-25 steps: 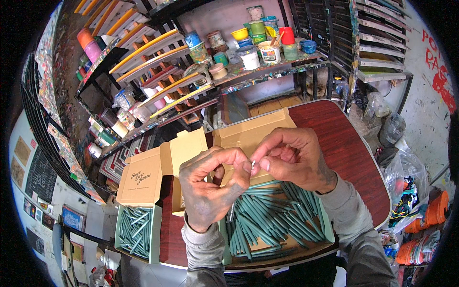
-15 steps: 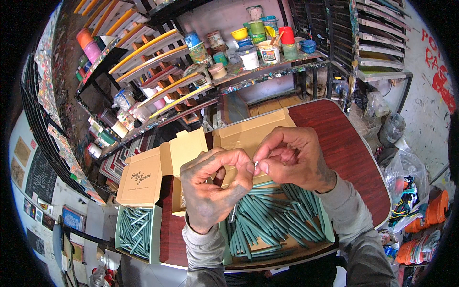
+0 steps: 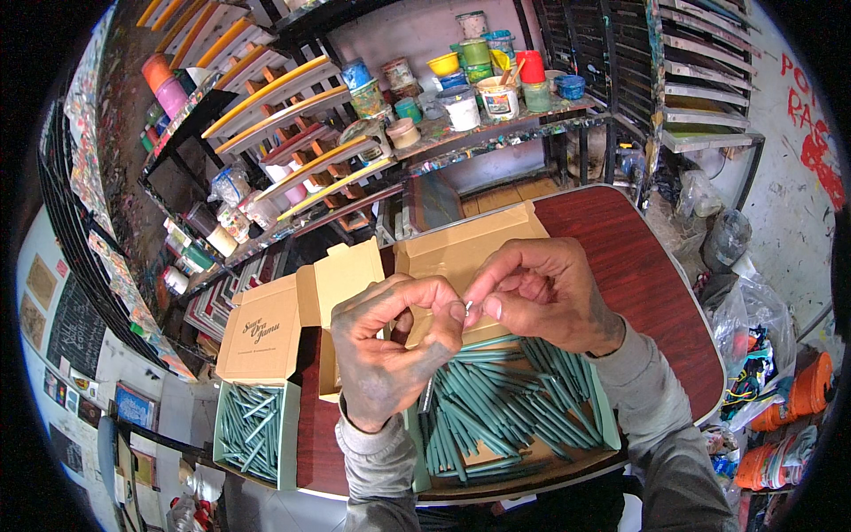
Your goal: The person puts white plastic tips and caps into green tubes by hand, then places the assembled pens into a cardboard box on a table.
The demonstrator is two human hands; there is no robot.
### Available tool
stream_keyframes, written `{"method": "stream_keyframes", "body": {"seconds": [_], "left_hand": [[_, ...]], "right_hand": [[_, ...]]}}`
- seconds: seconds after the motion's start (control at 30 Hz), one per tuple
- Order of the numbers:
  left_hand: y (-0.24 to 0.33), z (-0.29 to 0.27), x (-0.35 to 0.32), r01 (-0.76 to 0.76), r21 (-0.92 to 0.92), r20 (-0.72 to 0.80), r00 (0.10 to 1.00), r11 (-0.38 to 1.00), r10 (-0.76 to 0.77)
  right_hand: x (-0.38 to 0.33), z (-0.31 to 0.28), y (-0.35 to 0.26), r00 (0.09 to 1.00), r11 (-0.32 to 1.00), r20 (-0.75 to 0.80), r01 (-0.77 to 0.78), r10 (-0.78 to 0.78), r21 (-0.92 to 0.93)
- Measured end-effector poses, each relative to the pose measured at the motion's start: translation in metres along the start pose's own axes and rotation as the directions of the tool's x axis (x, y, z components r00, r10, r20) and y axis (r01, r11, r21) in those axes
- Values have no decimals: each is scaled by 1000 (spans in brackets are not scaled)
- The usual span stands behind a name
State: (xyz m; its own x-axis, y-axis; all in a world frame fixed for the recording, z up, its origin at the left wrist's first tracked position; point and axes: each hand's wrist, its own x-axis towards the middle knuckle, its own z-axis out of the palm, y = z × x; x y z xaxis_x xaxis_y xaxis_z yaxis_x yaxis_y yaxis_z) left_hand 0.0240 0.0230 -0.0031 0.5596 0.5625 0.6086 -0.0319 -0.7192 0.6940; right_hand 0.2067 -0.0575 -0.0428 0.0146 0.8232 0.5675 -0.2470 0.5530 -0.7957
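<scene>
My left hand (image 3: 387, 350) and my right hand (image 3: 554, 297) are raised over the table, fingertips pinched and almost meeting. Between them shows a small whitish piece (image 3: 468, 307), too small to name. Below my hands, an open cardboard box (image 3: 605, 403) holds many dull green sticks (image 3: 496, 408), slim and pen-like, lying in loose layers. A dark narrow strip (image 3: 428, 396) shows just under my left hand; I cannot tell whether it is held. At the left, a smaller pale green box (image 3: 288, 434) is filled with similar green sticks (image 3: 251, 430).
Another open cardboard box (image 3: 326, 363) stands partly behind my left hand. The dark red table (image 3: 638, 293) has a rounded edge. Behind it, a shelf (image 3: 514, 129) carries paint pots. Plastic bags (image 3: 753, 324) and orange containers (image 3: 802, 395) lie at the right.
Both hands have shifted very slightly left, still pinched close together. The whitish piece stays between the fingertips; the boxes and green sticks have not moved.
</scene>
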Motion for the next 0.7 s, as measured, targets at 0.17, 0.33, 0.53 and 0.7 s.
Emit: {"method": "stream_keyframes", "body": {"seconds": [0.17, 0.33, 0.53, 0.7], "left_hand": [[3, 1, -2, 56, 10, -16, 998, 998, -56], [-2, 6, -1, -57, 3, -17, 998, 998, 57], [0, 4, -2, -60, 62, 10, 998, 996, 60], [-2, 6, -2, -28, 4, -16, 999, 1000, 28]], "right_hand": [[0, 3, -2, 999, 1000, -32, -5, 5, -6], [-1, 1, -2, 998, 997, -57, -21, 17, -76], [-1, 0, -3, 998, 994, -56, -33, 27, -108], [0, -2, -3, 1000, 996, -8, -1, 0, -92]]}}
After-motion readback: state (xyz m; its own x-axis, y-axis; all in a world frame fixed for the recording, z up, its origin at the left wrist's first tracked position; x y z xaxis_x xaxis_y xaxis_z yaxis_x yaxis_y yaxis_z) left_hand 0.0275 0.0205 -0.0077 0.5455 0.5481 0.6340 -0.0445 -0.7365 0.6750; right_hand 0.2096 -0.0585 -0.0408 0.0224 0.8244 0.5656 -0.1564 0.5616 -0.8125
